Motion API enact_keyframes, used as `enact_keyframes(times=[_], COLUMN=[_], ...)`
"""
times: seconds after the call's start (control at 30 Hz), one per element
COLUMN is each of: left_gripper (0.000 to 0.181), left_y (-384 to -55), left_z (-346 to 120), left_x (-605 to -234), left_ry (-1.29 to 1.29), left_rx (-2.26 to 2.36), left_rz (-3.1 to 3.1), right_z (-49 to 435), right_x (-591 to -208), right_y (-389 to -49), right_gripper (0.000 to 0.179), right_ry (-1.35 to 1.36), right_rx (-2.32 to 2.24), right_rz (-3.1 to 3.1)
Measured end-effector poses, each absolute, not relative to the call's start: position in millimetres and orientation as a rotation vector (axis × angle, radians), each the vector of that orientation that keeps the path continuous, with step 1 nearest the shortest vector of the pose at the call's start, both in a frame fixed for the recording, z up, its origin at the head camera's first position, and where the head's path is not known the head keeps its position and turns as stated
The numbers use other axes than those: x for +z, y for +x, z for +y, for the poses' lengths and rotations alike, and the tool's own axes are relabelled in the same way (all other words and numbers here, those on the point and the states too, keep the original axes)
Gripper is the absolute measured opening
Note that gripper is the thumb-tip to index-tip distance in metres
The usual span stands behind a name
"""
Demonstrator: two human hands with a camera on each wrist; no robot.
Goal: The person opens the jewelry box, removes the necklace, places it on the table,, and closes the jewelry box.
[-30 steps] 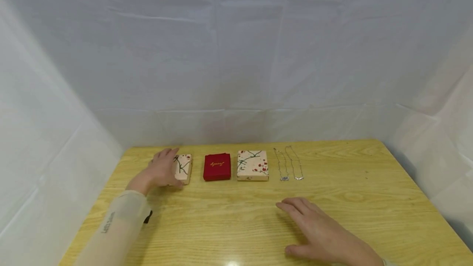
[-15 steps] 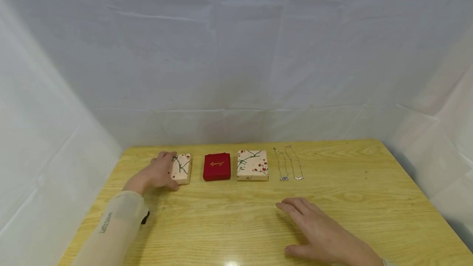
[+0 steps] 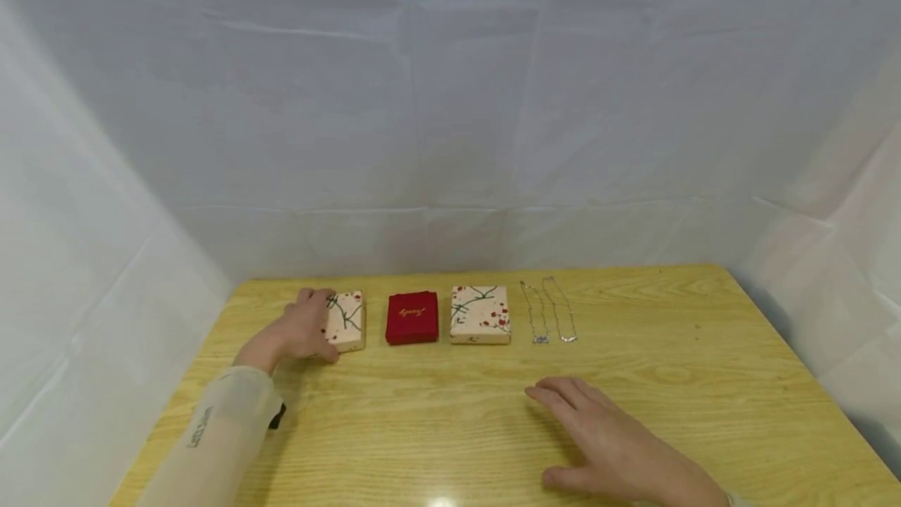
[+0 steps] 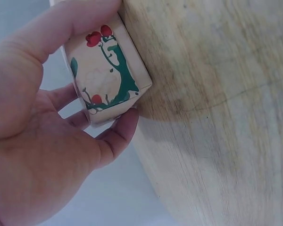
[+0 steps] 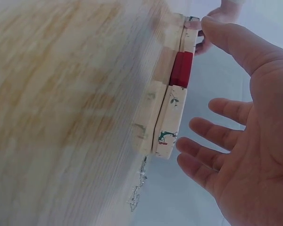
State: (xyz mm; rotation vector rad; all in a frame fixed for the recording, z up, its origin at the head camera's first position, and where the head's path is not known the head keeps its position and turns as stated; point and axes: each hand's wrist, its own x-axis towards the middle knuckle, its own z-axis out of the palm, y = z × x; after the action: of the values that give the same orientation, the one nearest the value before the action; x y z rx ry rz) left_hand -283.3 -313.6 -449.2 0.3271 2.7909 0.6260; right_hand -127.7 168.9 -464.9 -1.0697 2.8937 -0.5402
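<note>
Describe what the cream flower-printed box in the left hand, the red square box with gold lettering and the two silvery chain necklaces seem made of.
Cream flower-printed box: probably smooth printed cardboard, given crisp edges and flat faces. Red square box: likely matte card, perhaps cloth-covered, from its even colour without glare. Silvery chain necklaces: apparently shiny metal, from bright glints; which metal is unclear.

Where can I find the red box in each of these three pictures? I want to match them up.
Head: the red box lies slightly left of centre, in the lower half.
Left wrist: not in this picture.
Right wrist: the red box shows right of centre, in the upper half.
Shared landmark: the floral box that the left hand holds.
</note>
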Motion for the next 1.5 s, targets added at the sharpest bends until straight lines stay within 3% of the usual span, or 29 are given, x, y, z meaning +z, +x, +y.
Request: enact_keyframes(times=[0.9,1.5], left_gripper=[0.117,0.112], left_y=[-269.1,-238.7], left_z=[-307.6,-265.9], left_x=[-429.1,-411.1], left_ry=[0.350,0.460], left_rx=[0.622,0.713], left_rz=[2.859,2.947], right_z=[168.2,164.9], right_x=[-460.8,-458.4], right_y=[-128.7,-132.3], right_gripper=[0.095,0.095], right_ry=[-1.054,-1.033], right_rx=[-0.536,-0.610], right_rz=[2.884,2.902])
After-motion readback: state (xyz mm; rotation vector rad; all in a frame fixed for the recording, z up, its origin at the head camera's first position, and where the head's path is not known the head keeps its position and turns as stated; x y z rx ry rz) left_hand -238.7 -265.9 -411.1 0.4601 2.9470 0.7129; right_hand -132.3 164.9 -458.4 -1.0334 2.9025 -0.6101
